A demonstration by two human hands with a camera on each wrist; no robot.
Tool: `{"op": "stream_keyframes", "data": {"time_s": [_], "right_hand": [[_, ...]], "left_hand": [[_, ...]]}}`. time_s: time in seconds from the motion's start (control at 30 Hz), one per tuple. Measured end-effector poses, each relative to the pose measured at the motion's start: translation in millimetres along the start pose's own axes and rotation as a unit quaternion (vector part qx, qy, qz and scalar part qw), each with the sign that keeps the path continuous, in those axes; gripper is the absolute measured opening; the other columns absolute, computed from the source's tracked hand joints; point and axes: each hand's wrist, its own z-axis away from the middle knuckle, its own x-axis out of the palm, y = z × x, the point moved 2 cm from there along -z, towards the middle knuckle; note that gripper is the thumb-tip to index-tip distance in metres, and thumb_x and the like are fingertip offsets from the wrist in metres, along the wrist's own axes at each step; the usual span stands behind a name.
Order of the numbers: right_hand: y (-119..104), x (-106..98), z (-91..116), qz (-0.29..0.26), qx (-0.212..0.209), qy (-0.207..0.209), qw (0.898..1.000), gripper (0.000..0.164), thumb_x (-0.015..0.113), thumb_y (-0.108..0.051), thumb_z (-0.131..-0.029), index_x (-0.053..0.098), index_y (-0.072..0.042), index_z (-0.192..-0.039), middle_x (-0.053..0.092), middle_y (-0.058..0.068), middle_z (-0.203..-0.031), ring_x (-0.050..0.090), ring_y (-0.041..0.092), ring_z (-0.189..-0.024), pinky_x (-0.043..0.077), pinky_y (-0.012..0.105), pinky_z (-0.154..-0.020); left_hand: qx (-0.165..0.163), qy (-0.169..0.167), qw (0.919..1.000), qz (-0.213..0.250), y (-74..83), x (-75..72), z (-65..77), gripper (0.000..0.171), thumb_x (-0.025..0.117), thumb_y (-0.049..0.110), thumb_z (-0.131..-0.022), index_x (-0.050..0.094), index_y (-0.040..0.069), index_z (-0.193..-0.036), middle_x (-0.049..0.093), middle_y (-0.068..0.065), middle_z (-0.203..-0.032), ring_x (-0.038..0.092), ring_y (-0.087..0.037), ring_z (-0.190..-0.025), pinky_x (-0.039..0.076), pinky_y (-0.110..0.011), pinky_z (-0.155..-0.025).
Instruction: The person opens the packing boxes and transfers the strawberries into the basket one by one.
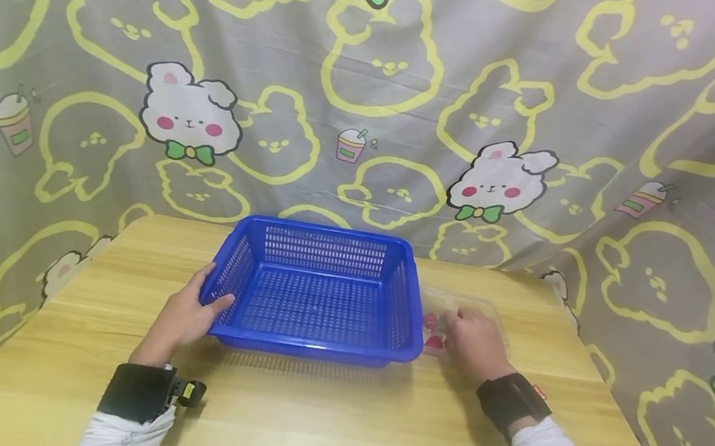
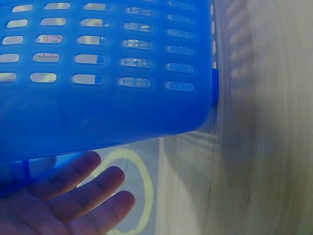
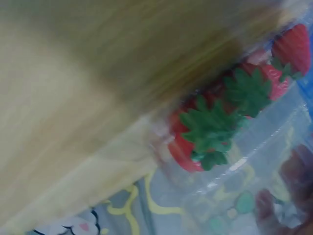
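A blue perforated plastic basket (image 1: pixel 314 307) sits on the table with no contents visible inside. My left hand (image 1: pixel 189 310) grips its left rim, thumb over the inner side. In the left wrist view, several fingers (image 2: pixel 90 183) extend loosely beneath the rim on the outside. To the basket's right lies a clear plastic box (image 1: pixel 481 305) with red strawberries (image 1: pixel 434 342) in it; their green leaves show in the right wrist view. My right hand (image 1: pixel 473 341) is over this box with bent fingers. Those fingertips (image 3: pixel 266 213) appear blurred by the clear plastic, and what they hold is hidden.
The wooden table (image 1: pixel 307 418) reaches forward to a grey curtain (image 1: pixel 395 138) with yellow outlines and rabbit prints. The curtain also runs along the left and right sides. The clear box stands close against the basket's right wall.
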Motion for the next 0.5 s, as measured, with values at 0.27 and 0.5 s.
{"op": "stream_keyframes", "data": {"time_s": [0.27, 0.5], "right_hand": [[6, 5, 12, -0.076, 0.062, 0.028, 0.995, 0.037, 0.074, -0.017, -0.068, 0.066, -0.005, -0.102, 0.059, 0.020, -0.093, 0.055, 0.037, -0.087, 0.046, 0.056, -0.074], [12, -7, 11, -0.101, 0.220, -0.129, 0.962, 0.089, 0.071, -0.055, -0.075, 0.038, -0.006, -0.141, 0.017, 0.040, -0.145, 0.023, 0.062, -0.125, 0.032, 0.082, -0.084]], "left_hand": [[0.000, -0.002, 1.0000, 0.003, -2.1, 0.8, 0.0, 0.081, 0.044, 0.048, -0.098, -0.001, 0.007, -0.151, 0.022, -0.042, -0.145, 0.027, -0.060, -0.127, 0.027, -0.073, -0.101], [0.005, 0.001, 1.0000, 0.001, -2.4, 1.1, -0.9, 0.080, 0.044, 0.048, -0.098, 0.000, 0.006, -0.151, 0.023, -0.042, -0.144, 0.028, -0.060, -0.126, 0.027, -0.073, -0.100]]}}
